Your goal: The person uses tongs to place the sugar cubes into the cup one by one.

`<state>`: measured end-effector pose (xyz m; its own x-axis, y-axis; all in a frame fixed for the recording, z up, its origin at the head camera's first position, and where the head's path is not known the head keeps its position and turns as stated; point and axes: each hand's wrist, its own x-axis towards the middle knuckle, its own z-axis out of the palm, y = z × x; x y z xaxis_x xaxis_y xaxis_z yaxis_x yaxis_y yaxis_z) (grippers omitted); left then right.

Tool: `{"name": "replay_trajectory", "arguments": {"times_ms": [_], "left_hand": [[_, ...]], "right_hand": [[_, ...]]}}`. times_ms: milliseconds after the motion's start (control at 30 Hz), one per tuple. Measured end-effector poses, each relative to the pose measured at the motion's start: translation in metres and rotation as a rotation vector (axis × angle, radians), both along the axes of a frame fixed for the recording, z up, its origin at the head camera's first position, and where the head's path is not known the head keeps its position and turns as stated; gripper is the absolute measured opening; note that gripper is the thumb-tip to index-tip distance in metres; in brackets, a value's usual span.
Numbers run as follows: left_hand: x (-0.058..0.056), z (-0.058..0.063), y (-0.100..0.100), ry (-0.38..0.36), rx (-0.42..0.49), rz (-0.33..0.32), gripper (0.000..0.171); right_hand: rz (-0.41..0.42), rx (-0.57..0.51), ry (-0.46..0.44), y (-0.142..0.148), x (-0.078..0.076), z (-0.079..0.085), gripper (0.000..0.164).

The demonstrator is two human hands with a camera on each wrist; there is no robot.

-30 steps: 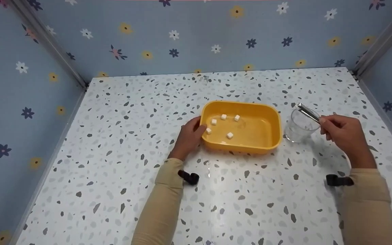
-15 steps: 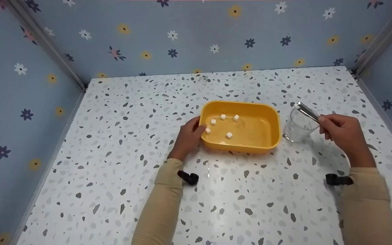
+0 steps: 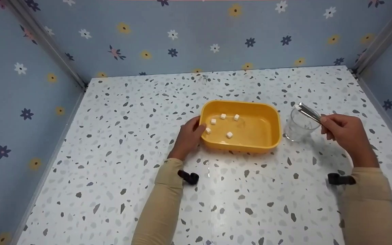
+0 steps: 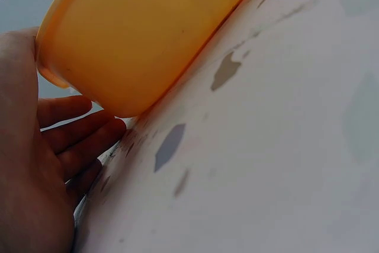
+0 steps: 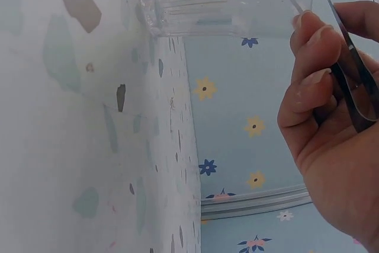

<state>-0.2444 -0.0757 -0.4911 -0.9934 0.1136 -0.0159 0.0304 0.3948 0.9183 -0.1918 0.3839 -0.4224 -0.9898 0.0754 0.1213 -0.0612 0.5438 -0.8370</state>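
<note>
Over the drinking glass (image 3: pixel 294 133), the right hand (image 3: pixel 345 132) pinches metal tongs (image 3: pixel 309 113), a white piece (image 3: pixel 297 107) indistinct at their tips; the left hand (image 3: pixel 187 137), partly hidden by the yellow tub (image 3: pixel 240 148), grips its end, five white cubes (image 3: pixel 229 135) inside.

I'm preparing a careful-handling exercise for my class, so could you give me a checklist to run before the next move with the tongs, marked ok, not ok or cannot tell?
1. Left hand on the yellow container: ok, it holds the left end.
2. Right hand gripping the tongs: ok.
3. White cube at the tongs' tips: ok, as far as the head view shows.
4. Glass upright on the table: ok.
5. Tips squarely over the glass's mouth: cannot tell; they appear near its far-left edge, but depth is unclear.
6. Container emptied: not ok, five cubes lie inside.
</note>
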Motion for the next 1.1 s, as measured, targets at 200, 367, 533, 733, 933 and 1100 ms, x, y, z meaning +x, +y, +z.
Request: {"name": "replay_trajectory", "arguments": {"times_ms": [200,367,533,733,933,1100], "left_hand": [[0.0010,0.0001,-0.0008,-0.009,0.000,-0.002,0.051],[0.0007,0.0008,-0.0006,-0.017,-0.013,0.000,0.052],[0.0004,0.0010,-0.0004,-0.015,-0.014,-0.004,0.052],[0.0002,0.0008,-0.0004,-0.010,-0.018,-0.003,0.053],[-0.0005,-0.0003,-0.0006,0.002,-0.008,-0.006,0.052],[-0.0008,-0.0018,-0.0016,0.018,0.002,-0.010,0.050]], "right_hand": [[0.013,-0.018,0.002,0.0060,0.0023,0.0002,0.034],[0.019,-0.009,0.000,0.0091,0.0027,-0.0004,0.033],[0.024,-0.005,-0.010,0.0089,0.0026,-0.0001,0.033],[0.020,-0.004,-0.020,0.0096,0.0034,-0.0007,0.034],[0.020,-0.007,-0.021,0.0094,0.0042,-0.0007,0.034],[0.021,-0.006,-0.016,0.0072,0.0048,0.0006,0.034]]}}
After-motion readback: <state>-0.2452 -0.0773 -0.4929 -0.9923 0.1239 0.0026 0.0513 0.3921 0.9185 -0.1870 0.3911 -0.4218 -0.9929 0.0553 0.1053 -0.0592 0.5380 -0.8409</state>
